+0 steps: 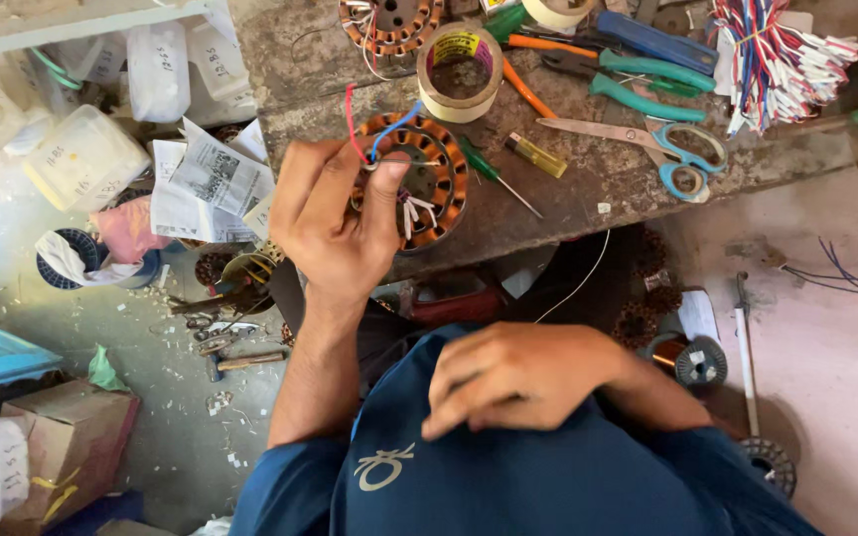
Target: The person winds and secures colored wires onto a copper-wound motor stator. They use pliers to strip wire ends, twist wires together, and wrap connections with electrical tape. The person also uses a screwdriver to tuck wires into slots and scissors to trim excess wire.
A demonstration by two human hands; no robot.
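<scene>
A round stator (436, 184) with orange-wrapped copper coils lies near the front edge of the worn workbench (588, 203). My left hand (335, 223) grips the stator's left side, thumb pressed on the coils where a red and a blue wire (374, 134) rise. My right hand (518, 375) rests against my blue shirt (508, 476) with its fingers curled, nothing visible in it. A thin white wire (580, 283) hangs down from the bench edge.
On the bench are a tape roll (459, 71), a second stator (389, 22), scissors (682, 154), a green screwdriver (494, 177), teal pliers (638, 84) and a wire bundle (777, 60). Plastic containers (81, 154), papers (211, 179) and a cardboard box (62, 437) sit at left.
</scene>
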